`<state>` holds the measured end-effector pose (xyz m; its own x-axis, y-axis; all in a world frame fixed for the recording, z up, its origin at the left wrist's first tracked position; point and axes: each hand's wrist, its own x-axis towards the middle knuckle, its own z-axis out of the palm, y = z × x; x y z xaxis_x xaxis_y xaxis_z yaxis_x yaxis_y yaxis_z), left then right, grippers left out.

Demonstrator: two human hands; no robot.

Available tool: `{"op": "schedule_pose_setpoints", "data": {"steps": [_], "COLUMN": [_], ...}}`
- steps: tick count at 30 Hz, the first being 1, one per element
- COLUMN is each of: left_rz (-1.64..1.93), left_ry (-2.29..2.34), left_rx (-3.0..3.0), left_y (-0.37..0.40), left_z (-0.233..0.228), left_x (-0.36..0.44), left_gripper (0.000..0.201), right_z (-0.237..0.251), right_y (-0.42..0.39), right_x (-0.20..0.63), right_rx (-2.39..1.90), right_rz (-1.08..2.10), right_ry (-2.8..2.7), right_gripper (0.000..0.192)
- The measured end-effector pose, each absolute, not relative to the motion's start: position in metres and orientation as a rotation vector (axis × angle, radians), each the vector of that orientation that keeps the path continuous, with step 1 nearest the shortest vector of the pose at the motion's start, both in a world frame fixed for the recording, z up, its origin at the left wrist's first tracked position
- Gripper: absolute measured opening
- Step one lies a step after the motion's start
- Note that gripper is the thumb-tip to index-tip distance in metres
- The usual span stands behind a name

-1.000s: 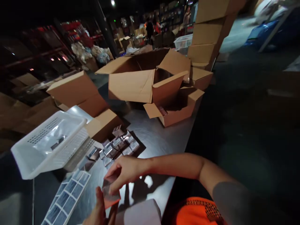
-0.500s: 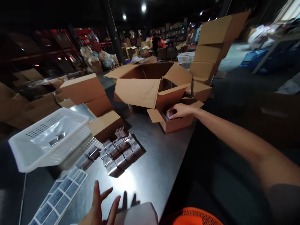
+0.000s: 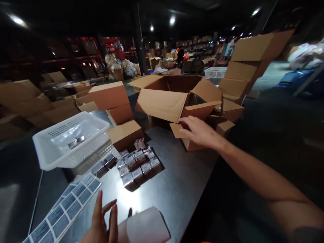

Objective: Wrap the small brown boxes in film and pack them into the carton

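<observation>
Half a second ago the right hand (image 3: 199,132) was down in the small carton (image 3: 199,143), fingers on a little box; now it has lifted out and hovers over the carton's near flap, palm down, fingers loosely spread, and what it holds, if anything, cannot be told. Meanwhile the left hand (image 3: 101,222) has stayed low at the near edge of the bench (image 3: 174,189), open, fingers up, gripping nothing, beside a pale block (image 3: 146,227). Between the hands lies a cluster of small boxes (image 3: 136,163) on the dark bench. Left of them sits a white basket (image 3: 68,141), with a label sheet (image 3: 65,209) in front of it. Behind the carton stands a large open box (image 3: 174,94).
</observation>
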<state>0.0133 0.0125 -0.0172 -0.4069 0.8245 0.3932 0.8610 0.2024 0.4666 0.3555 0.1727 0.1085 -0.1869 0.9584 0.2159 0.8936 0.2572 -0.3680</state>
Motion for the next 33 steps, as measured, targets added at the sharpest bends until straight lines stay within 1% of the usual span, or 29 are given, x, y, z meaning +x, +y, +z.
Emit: {"op": "schedule_pose_setpoints", "data": {"steps": [1, 2, 4, 6, 8, 10, 12, 14, 16, 18, 21, 22, 24, 25, 28, 29, 31, 32, 33], "left_rz": [-1.012, -1.039, -1.131, -1.282, -1.459, -1.503, -1.389, -1.159, -0.958, -0.874, -0.819, -0.790, -0.744, -0.743, -0.844, -0.890, -0.969, -0.999, -1.025], "left_ry": [-2.393, -2.384, -2.340, -2.256, -2.174, -2.153, -2.234, -2.393, -2.539, -2.623, -2.670, -2.683, -2.712, -2.728, -2.766, -2.774, -2.766, -2.750, -2.729], "left_rx": [-1.618, -1.583, -1.560, -1.563, -1.534, -1.520, -1.509, -1.464, -1.418, -1.414, -1.418, -1.407, -1.384, -1.387, -1.413, -1.423, -1.451, -1.465, -1.476], "left_y": [0.014, 0.014, 0.015, 0.014, 0.014, 0.017, 0.020, 0.024, 0.027, 0.029, 0.032, 0.033, 0.034, 0.035, 0.035, 0.034, 0.033, 0.032, 0.032], "left_z": [-0.018, -0.018, -0.020, -0.022, -0.021, -0.018, -0.014, -0.010, -0.009, -0.011, -0.015, -0.015, -0.015, -0.015, -0.013, -0.013, -0.013, -0.013, -0.014], "left_x": [0.012, 0.010, 0.007, 0.002, -0.003, -0.009, -0.014, -0.019, -0.021, -0.021, -0.022, -0.022, -0.024, -0.025, -0.026, -0.025, -0.022, -0.020, -0.018], "left_gripper": [0.063, 0.062, 0.061, 0.055, 0.050, 0.046, 0.045, 0.045, 0.044, 0.041, 0.038, 0.037, 0.035, 0.034, 0.033, 0.033, 0.034, 0.034, 0.035], "right_z": [0.105, 0.099, 0.079, 0.056, 0.036, 0.022, 0.015, 0.013, 0.010, 0.006, 0.003, 0.005, 0.013, 0.019, 0.030, 0.029, 0.021, 0.014, 0.007], "right_y": [0.157, 0.142, 0.114, 0.094, 0.086, 0.090, 0.099, 0.108, 0.111, 0.109, 0.107, 0.108, 0.114, 0.118, 0.129, 0.131, 0.130, 0.127, 0.124], "right_x": [0.329, 0.300, 0.241, 0.191, 0.156, 0.137, 0.132, 0.136, 0.141, 0.146, 0.149, 0.151, 0.157, 0.160, 0.169, 0.169, 0.166, 0.163, 0.159], "right_rx": [-1.535, -1.231, -0.678, -0.429, -0.440, -0.529, -0.582, -0.636, -0.696, -0.704, -0.478, -0.360, -0.220, -0.232, -0.446, -0.495, -0.526, -0.517, -0.510], "right_rz": [0.249, 0.372, 0.614, 0.795, 0.984, 1.144, 1.221, 1.267, 1.265, 1.146, 0.793, 0.724, 0.694, 0.694, 0.610, 0.574, 0.534, 0.521, 0.510], "right_ry": [-2.190, -2.262, -2.447, -2.512, -2.490, -2.429, -2.383, -2.353, -2.362, -2.409, -2.417, -2.388, -2.295, -2.236, -2.131, -2.155, -2.284, -2.357, -2.417], "right_gripper": [0.037, 0.034, 0.044, 0.056, 0.057, 0.050, 0.037, 0.024, 0.014, 0.012, 0.014, 0.014, 0.013, 0.013, 0.009, 0.013, 0.027, 0.030, 0.029]}}
